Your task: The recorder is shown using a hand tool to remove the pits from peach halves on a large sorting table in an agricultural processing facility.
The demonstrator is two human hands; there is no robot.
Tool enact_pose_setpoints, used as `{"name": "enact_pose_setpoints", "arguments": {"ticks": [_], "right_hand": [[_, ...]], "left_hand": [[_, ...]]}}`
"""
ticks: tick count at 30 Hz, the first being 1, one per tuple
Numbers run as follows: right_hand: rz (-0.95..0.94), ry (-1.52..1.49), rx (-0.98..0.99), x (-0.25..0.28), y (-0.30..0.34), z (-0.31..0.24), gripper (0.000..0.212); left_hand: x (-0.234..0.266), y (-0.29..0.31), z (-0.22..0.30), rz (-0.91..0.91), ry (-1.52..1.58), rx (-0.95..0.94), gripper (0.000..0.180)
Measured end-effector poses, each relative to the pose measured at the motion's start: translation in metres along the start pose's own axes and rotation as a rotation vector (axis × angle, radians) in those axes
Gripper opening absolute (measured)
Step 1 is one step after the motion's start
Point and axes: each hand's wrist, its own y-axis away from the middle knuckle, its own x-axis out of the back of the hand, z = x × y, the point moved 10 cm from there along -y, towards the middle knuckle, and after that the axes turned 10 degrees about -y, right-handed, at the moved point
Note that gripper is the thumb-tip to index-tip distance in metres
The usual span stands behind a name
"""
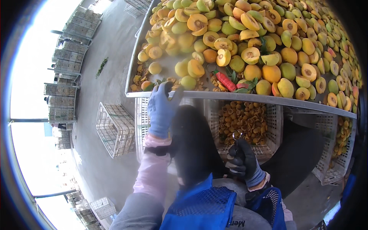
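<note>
- The right hand [244, 159], in a dark glove, is closed around the handle of a tool [236, 139]. The metal ring points away from the body, I think so that the fingers leave it free.
- The left hand [164, 105], in a blue glove, is at the near rim of the counter [230, 96]. Its fingers are apart and I see nothing between them; whether it touches the metal, I cannot tell.
- The rim is probably there so that round fruit does not roll down.
- A crate [273, 126] with orange pieces [245, 115] stands below the rim, between the legs [193, 147], it seems for easy reach.
- The fruit [250, 56] lies heaped on the counter. Its skin goes from green to orange; many are cut in half, showing yellow flesh with a brownish centre.
- The tool has a shiny ring; its handle is mostly hidden by the glove.
</note>
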Motion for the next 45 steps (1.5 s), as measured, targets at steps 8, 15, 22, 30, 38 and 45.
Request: {"name": "enact_pose_setpoints", "arguments": {"ticks": [8,15,22,30,38,45], "right_hand": [[0.560,0.193,0.315,0.020,0.009,-0.042,0.047],[0.214,0.445,0.305,-0.053,0.017,-0.046,0.029],[0.270,1.165,0.776,-0.087,0.013,-0.060,0.025],[0.488,1.037,0.745,-0.041,0.034,-0.068,0.027],[0.494,1.016,0.648,-0.040,0.030,-0.072,0.039],[0.548,1.014,0.612,-0.030,0.021,-0.080,0.044]], "left_hand": [[-0.084,-0.076,0.029,-0.436,-0.351,-0.240,0.057],[-0.056,0.037,0.100,-0.618,1.266,-0.061,0.052],[-0.077,0.099,0.129,-0.628,1.515,0.344,0.052],[0.000,0.039,0.073,0.115,0.851,-0.222,0.034],[-0.012,-0.083,-0.132,-0.176,-0.466,-0.005,0.038],[-0.067,-0.116,-0.051,-0.286,-0.327,-0.197,0.058]]}}
